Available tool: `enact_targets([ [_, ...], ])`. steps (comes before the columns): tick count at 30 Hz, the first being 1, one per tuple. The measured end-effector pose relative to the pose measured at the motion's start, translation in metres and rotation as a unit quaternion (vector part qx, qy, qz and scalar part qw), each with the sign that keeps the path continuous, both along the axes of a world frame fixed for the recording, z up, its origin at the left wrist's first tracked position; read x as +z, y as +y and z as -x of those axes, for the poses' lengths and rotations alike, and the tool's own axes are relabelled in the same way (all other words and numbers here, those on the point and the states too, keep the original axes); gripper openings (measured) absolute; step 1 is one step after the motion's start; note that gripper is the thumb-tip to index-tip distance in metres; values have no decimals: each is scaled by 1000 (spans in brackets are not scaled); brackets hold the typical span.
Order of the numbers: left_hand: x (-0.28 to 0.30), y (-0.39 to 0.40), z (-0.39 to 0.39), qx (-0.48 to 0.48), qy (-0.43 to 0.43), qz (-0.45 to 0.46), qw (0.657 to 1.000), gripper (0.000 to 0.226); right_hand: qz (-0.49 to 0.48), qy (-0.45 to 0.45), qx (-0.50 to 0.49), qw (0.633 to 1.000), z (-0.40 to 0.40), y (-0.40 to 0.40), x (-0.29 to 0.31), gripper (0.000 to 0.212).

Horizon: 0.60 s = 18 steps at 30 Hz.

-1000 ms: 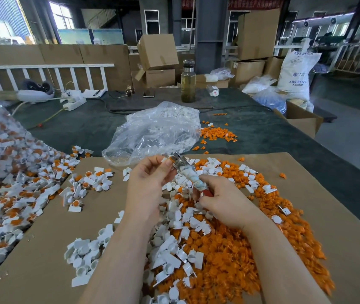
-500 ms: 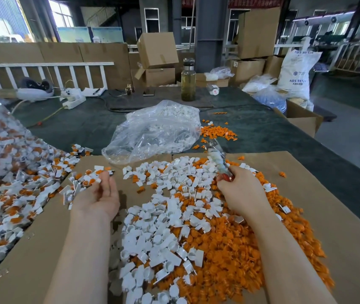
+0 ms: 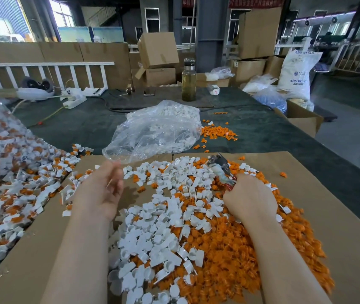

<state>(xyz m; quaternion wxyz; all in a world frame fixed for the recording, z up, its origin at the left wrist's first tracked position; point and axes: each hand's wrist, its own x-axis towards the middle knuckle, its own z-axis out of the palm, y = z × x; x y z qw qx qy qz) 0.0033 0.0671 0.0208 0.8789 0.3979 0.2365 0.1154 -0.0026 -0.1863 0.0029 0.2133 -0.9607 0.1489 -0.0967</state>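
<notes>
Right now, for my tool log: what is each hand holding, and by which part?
The right hand grips the pliers by their red handle end; the left hand looks empty.

the dark green table [image 3: 262, 132] is carrying a cardboard sheet [image 3: 339, 216] near me; a clear bag [image 3: 157, 128] is lying beyond it, orange caps [image 3: 218, 133] are lying to its right, and a bottle [image 3: 189, 80] is standing far.

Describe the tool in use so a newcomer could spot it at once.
Start at the cardboard sheet covered with white and orange plastic parts. At the pile's far right edge, the right hand grips pliers: the only metal thing there, red-handled.
</notes>
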Motion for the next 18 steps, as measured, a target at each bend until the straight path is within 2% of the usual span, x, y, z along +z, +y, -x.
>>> enact_targets([
  [2, -1, -11, 0, -72, 53, -224, 970, 11, -5, 24, -3, 1000, 0, 0, -2, 38],
  [5, -10, -29, -1, -158, 54, -470, 867, 10, 8, 28, -6, 1000, -2, -1, -4, 36],
  [9, -19, -49, -4, -247, 41, -616, 747, 12, 28, 17, 4, 999, -8, -3, -11, 20],
  [12, -21, -61, -6, -276, 67, -713, 641, 27, 51, 26, 11, 998, -13, -4, -16, 10],
  [14, -20, -66, -5, -277, 63, -737, 614, 27, 62, 34, 18, 997, -15, -4, -17, 12],
  [16, -17, -69, -2, -283, 46, -730, 621, 14, 66, 38, 26, 997, -16, -4, -18, 19],
  [18, -13, -73, 0, -303, 22, -714, 631, 8, 61, 36, 33, 997, -16, -3, -19, 16],
])
